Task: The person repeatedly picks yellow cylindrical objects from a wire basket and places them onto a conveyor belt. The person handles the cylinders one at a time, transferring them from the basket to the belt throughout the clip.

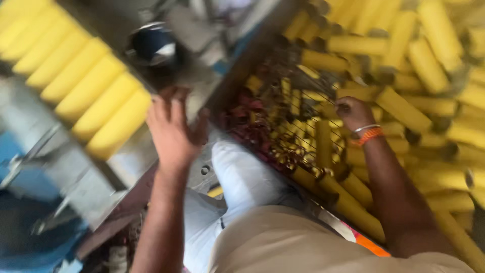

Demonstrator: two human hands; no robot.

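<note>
Many tubes: we see a loose heap of yellow tubes around and beyond our right hand, more standing in a wire crate just left of it.
Right hand: curled down among the tubes; what it grips, we cannot tell.
Left hand: fingers spread wide, holding nothing, just right of a slanted row of wound yellow bobbins.
Handling: we judge the tubes light, stiff, smooth and prone to rolling; best pinched mid-length or by one end.
Bobbins: likely heavier, softer-surfaced; grip around the middle.
</note>
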